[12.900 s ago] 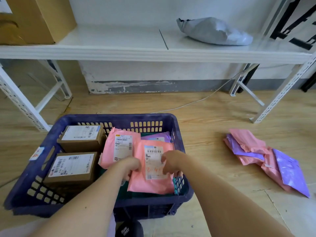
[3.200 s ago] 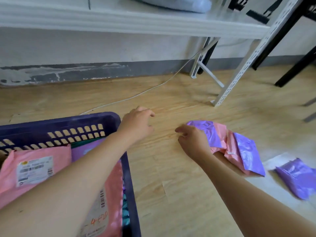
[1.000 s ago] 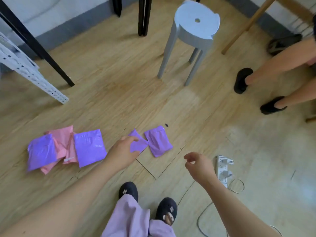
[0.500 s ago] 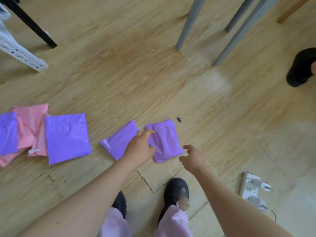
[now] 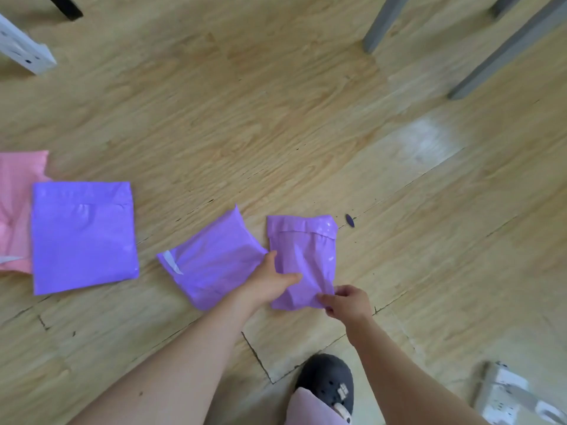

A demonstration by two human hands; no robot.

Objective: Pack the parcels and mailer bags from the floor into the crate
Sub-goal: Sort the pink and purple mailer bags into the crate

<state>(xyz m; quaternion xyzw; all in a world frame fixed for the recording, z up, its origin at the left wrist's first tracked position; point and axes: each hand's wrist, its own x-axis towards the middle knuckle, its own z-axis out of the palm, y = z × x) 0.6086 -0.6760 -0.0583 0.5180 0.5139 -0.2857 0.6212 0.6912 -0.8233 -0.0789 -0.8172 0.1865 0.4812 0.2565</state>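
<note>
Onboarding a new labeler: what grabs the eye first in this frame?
Both hands meet on one small purple mailer at centre floor: the left hand lies on its left side, the right hand pinches its lower right corner. A second purple mailer lies just left of it, and a larger flat purple mailer overlaps pink mailers at the left edge.
</note>
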